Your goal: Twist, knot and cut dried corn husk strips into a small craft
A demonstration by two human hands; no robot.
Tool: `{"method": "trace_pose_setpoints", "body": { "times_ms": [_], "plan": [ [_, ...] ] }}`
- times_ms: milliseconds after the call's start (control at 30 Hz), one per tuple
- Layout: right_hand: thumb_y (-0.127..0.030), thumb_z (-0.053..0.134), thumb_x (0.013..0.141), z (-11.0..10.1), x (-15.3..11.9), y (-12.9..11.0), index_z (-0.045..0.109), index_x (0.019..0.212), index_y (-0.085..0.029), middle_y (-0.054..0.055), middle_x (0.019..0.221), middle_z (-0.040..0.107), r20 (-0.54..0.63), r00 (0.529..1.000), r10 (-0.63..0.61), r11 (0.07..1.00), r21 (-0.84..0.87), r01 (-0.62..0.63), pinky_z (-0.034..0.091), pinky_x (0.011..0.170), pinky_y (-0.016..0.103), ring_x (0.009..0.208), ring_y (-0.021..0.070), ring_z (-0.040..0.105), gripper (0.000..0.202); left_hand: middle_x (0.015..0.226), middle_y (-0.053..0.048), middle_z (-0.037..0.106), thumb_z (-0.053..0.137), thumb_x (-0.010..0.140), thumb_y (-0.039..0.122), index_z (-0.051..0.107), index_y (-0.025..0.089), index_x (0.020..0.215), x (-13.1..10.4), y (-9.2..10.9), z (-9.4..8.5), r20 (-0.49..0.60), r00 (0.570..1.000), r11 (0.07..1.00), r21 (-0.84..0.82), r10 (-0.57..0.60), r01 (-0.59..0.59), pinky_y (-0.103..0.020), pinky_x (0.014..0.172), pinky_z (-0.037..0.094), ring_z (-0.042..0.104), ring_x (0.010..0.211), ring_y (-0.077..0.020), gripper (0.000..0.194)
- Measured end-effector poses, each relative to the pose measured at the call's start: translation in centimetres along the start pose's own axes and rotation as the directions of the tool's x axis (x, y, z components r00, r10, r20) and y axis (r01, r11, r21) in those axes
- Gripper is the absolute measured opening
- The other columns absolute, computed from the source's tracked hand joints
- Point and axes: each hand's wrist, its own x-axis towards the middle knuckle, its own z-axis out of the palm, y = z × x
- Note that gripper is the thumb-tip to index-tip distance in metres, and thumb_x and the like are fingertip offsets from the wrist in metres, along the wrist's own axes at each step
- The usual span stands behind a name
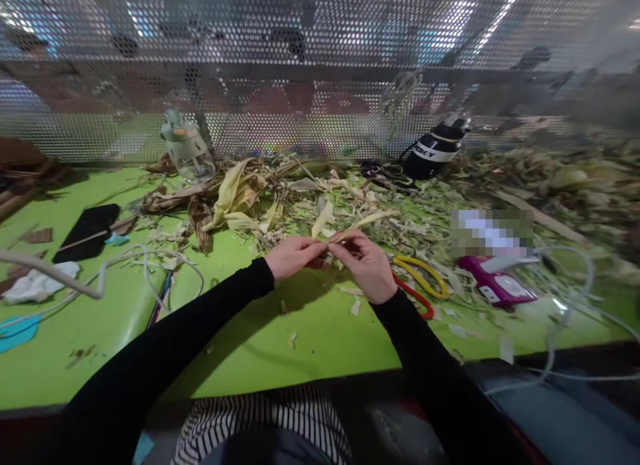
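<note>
Both my hands meet above the green table, fingertips pinched close together. Between them is a pale yellow-green strip of corn husk, one piece standing up and a thin end pointing right. My left hand grips it from the left, and my right hand from the right. Just right of my right hand lie pliers with one yellow handle and one red handle, their jaws partly hidden. Behind my left hand rests a bunch of dried corn husks.
Husk scraps litter the table's back and right. A clear bottle and a black bottle stand by the perforated metal screen. A phone and white cables lie left; a magenta device sits right.
</note>
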Motion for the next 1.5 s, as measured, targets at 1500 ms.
{"method": "trace_pose_setpoints", "body": {
  "times_ms": [1500],
  "plan": [
    [-0.018,0.055,0.072,-0.2,-0.3,0.1,0.045,0.062,-0.022,0.001,0.056,0.051,0.219,0.849,-0.481,0.438,-0.779,0.449,0.037,0.073,0.038,0.066,0.0203,0.047,0.015,0.078,-0.008,0.068,0.054,0.080,0.012,0.062,0.009,0.082,-0.9,1.6,0.4,-0.084,0.969,0.971,-0.072,-0.232,0.227,-0.030,0.078,0.053,0.062,0.062,-0.0086,0.009]
  ]
}}
